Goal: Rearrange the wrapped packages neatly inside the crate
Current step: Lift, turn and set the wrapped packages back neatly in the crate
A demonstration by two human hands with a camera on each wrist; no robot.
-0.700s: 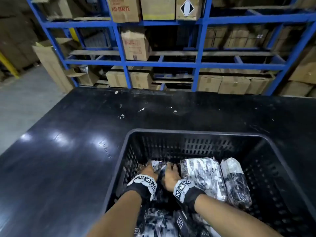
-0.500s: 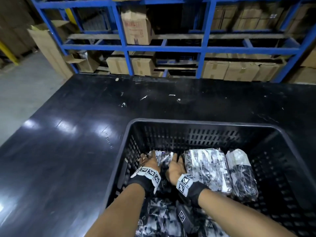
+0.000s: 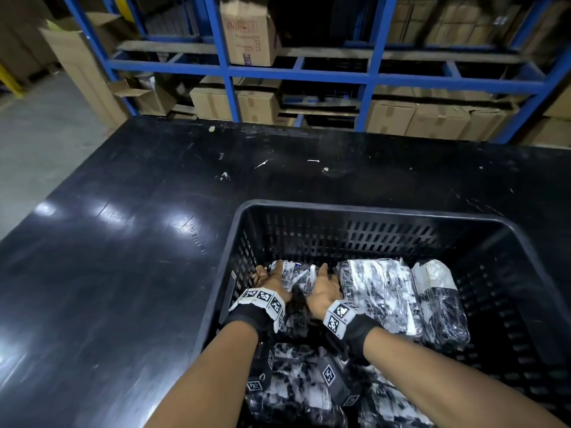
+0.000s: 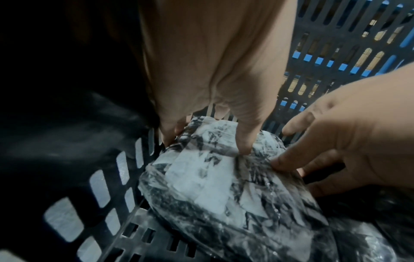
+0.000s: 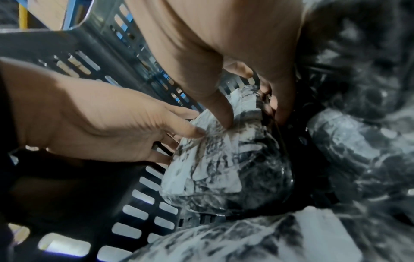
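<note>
Black slatted crate [image 3: 364, 211] on the table; head view: both hands seat one wrapped package [image 3: 298, 278] in the far-left corner, beside two already aligned. Left wrist: left hand [image 4: 215, 74] clamped on its end. Right wrist: right hand [image 5: 235, 58] pinches the wrap. Next, probably: release, fetch from the loose near heap.

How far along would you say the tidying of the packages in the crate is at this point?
Roughly midway. Done: two packages lie side by side along the far wall of the crate. In hand: the left hand and right hand hold a third package in the far left corner. Left: the jumbled packages at the near end.
</note>
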